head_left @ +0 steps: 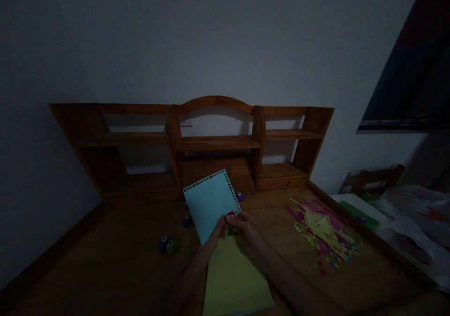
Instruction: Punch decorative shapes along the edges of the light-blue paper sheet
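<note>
A light-blue paper sheet [211, 203], with small dark cut-out shapes along its top and right edges, is tilted up over the desk. My left hand [221, 228] is closed at its lower right part. My right hand [245, 224] pinches a small red object with a white spot, which looks like a craft punch [230, 214], at the sheet's right edge. Both hands meet there, and the fingers hide part of it. A bit of green shows below the fingers. Beneath the hands lies a yellow paper sheet [237, 278].
Purple punches [186, 220] and a green punch [172, 246] sit left of the sheet; another purple one [240, 196] is behind it. Yellow and pink paper strips [321, 227] are heaped at right. A wooden shelf unit [218, 142] backs the desk. Plastic bags [418, 222] lie beyond the right edge.
</note>
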A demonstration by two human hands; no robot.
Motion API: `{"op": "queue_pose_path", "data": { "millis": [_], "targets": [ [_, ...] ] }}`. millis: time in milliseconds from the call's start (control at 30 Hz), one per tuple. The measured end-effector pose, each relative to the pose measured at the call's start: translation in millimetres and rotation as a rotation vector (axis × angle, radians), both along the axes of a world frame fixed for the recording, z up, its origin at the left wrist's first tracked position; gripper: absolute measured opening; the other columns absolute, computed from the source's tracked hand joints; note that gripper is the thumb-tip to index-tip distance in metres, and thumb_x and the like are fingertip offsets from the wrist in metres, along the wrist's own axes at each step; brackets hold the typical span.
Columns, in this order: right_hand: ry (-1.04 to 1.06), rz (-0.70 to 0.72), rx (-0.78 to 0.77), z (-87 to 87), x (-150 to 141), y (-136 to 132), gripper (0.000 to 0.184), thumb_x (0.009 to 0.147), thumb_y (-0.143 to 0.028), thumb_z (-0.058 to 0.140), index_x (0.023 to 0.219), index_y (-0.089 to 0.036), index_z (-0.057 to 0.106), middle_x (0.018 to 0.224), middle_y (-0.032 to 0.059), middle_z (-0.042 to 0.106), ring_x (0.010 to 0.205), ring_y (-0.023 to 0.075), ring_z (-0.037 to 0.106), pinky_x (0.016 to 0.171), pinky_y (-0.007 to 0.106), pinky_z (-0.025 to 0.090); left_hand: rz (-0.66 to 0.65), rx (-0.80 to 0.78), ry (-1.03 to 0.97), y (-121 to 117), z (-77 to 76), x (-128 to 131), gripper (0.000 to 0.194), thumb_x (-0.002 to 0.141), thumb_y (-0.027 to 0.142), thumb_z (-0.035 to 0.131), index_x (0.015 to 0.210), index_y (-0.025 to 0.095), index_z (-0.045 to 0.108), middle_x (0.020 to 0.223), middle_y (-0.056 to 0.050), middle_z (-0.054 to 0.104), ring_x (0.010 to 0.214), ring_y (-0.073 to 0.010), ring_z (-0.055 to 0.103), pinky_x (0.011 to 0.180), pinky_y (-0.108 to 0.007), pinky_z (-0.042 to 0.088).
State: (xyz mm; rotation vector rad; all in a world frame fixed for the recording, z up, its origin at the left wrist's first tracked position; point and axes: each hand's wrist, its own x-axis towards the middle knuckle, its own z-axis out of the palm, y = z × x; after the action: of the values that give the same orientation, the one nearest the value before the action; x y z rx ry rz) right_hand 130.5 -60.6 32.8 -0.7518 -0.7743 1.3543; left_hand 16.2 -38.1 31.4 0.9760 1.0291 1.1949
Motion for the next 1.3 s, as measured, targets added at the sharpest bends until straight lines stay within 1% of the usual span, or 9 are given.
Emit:
{"op": "queue_pose_path", "data": {
  "millis": [133, 267, 400, 600, 733, 867, 1000, 1167, 1300],
  "targets": [
    [0.028, 0.039, 0.022, -4.4, 1.6, 2.5, 0.017, 0.062, -0.028, 0.080, 0.061, -0.016, 0.068, 0.058, 0.0001, 0.063, 0.051, 0.0115, 0.051, 0.051, 0.024, 0.034, -0.083, 0.002, 0.092, -12.3, 6.3, -5.3, 0.045, 0.058, 0.061, 0.077, 0.063, 0.016, 0.068, 0.067, -0.007, 0.069, 0.069, -0.0239, 0.066, 0.063, -0.030, 0.051],
    [0.076, 0.001, -0.057, -11.4, 4.9, 7.0, 0.018, 0.056, -0.023, 0.084, 0.063, -0.015, 0.069, 0.059, -0.0011, 0.063, 0.050, 0.0081, 0.048, 0.050, 0.022, 0.032, -0.002, -0.019, 0.085, -25.2, 21.7, -13.4, 0.053, 0.059, 0.056, 0.079, 0.093, 0.016, 0.073, 0.097, -0.012, 0.073, 0.091, -0.0301, 0.067, 0.075, -0.034, 0.052],
    [0.100, 0.049, -0.057, -18.9, 5.5, 9.2, 0.023, 0.060, -0.027, 0.085, 0.069, -0.013, 0.069, 0.064, -0.0003, 0.063, 0.054, 0.0080, 0.050, 0.050, 0.020, 0.034, -0.102, 0.025, 0.103, -28.2, 32.8, -14.2, 0.057, 0.062, 0.057, 0.076, 0.101, 0.015, 0.071, 0.101, -0.012, 0.073, 0.104, -0.0334, 0.064, 0.090, -0.040, 0.050],
    [0.042, 0.119, -0.009, -24.9, -3.9, 6.4, 0.027, 0.063, -0.031, 0.084, 0.070, -0.015, 0.063, 0.054, -0.0064, 0.051, 0.043, 0.0049, 0.038, 0.039, 0.019, 0.021, -0.211, 0.143, 0.180, -26.1, 35.2, -7.4, 0.051, 0.072, 0.051, 0.071, 0.111, 0.018, 0.066, 0.110, -0.012, 0.070, 0.115, -0.0334, 0.057, 0.106, -0.049, 0.038],
    [0.056, 0.095, -0.010, -18.7, -8.0, 1.5, 0.026, 0.060, -0.027, 0.085, 0.071, -0.016, 0.064, 0.062, -0.0042, 0.058, 0.051, 0.0062, 0.047, 0.047, 0.018, 0.031, -0.187, 0.160, 0.203, -30.2, 34.5, -13.9, 0.048, 0.072, 0.048, 0.071, 0.110, 0.021, 0.066, 0.118, -0.009, 0.067, 0.124, -0.0314, 0.051, 0.113, -0.044, 0.030],
    [0.057, 0.080, 0.005, -15.7, -6.2, -0.7, 0.023, 0.061, -0.023, 0.084, 0.070, -0.015, 0.064, 0.063, -0.0038, 0.058, 0.054, 0.0061, 0.046, 0.049, 0.017, 0.031, -0.153, 0.181, 0.230, -33.6, 31.7, -17.6, 0.058, 0.062, 0.053, 0.077, 0.109, 0.019, 0.067, 0.123, -0.011, 0.064, 0.130, -0.0323, 0.045, 0.117, -0.041, 0.022],
    [0.055, 0.101, 0.004, -17.4, -4.8, -0.5, 0.022, 0.063, -0.023, 0.083, 0.072, -0.016, 0.064, 0.065, -0.0035, 0.058, 0.056, 0.0070, 0.046, 0.053, 0.019, 0.036, -0.125, 0.185, 0.245, -34.6, 28.1, -17.0, 0.059, 0.064, 0.055, 0.074, 0.110, 0.018, 0.067, 0.128, -0.012, 0.062, 0.130, -0.0318, 0.045, 0.118, -0.039, 0.020],
    [0.062, 0.084, -0.035, -20.8, -4.1, -1.4, 0.023, 0.062, -0.023, 0.084, 0.076, -0.017, 0.067, 0.068, -0.0027, 0.061, 0.058, 0.0082, 0.050, 0.055, 0.020, 0.039, -0.135, 0.184, 0.250, -29.6, 22.8, -16.1, 0.056, 0.060, 0.054, 0.077, 0.104, 0.021, 0.070, 0.116, -0.009, 0.069, 0.126, -0.0328, 0.050, 0.116, -0.041, 0.025],
    [0.045, 0.073, -0.060, -25.3, -2.9, 1.2, 0.026, 0.058, -0.025, 0.086, 0.075, -0.017, 0.068, 0.067, -0.0018, 0.063, 0.055, 0.0087, 0.052, 0.052, 0.020, 0.039, -0.149, 0.166, 0.246, -26.4, 20.0, -15.0, 0.043, 0.064, 0.050, 0.078, 0.096, 0.022, 0.071, 0.109, -0.009, 0.071, 0.118, -0.0317, 0.055, 0.112, -0.042, 0.033]
  ]
}}
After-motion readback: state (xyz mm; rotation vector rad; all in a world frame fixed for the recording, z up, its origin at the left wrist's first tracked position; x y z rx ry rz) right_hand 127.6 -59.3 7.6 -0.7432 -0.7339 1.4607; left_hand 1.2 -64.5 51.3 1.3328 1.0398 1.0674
